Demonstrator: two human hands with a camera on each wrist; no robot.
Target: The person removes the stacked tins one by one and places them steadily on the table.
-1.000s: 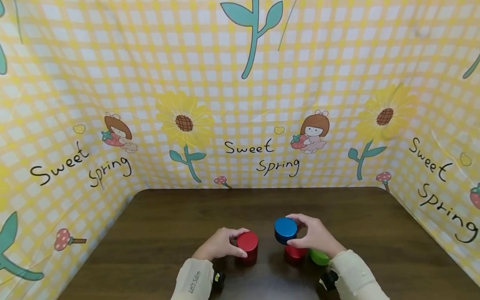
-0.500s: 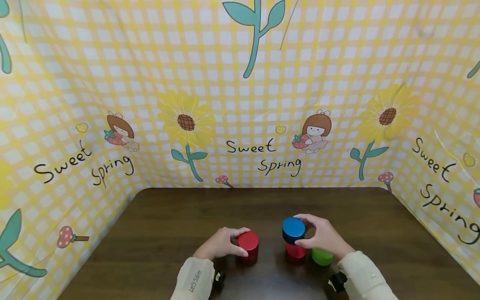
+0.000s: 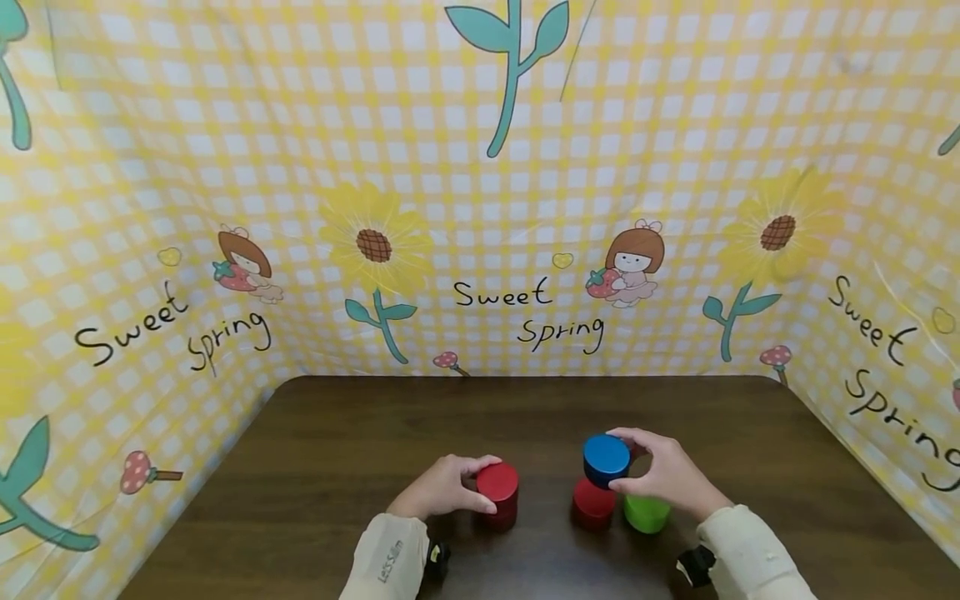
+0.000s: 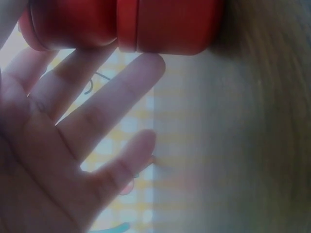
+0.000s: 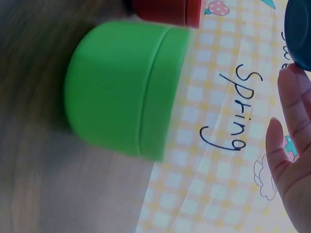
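My left hand (image 3: 442, 487) pinches a round red tin (image 3: 498, 482) between thumb and fingers. That tin stands on top of a second red tin (image 4: 170, 26), which rests on the table. My right hand (image 3: 671, 477) grips a round blue tin (image 3: 607, 457) by its side and holds it in the air. Below the blue tin, a third red tin (image 3: 593, 508) sits on the table, and right of it is a lidded green tin (image 3: 647, 515). In the right wrist view only the blue tin's edge shows, and the green tin (image 5: 121, 92) stands large in front.
The dark wooden table (image 3: 360, 425) has rounded far corners. A yellow checked cloth (image 3: 480, 217) with printed flowers and lettering hangs behind it and along both sides.
My right hand has carried the blue tin to the right, from the left of the third red tin to above its right side. My left hand keeps its place on the red tin.
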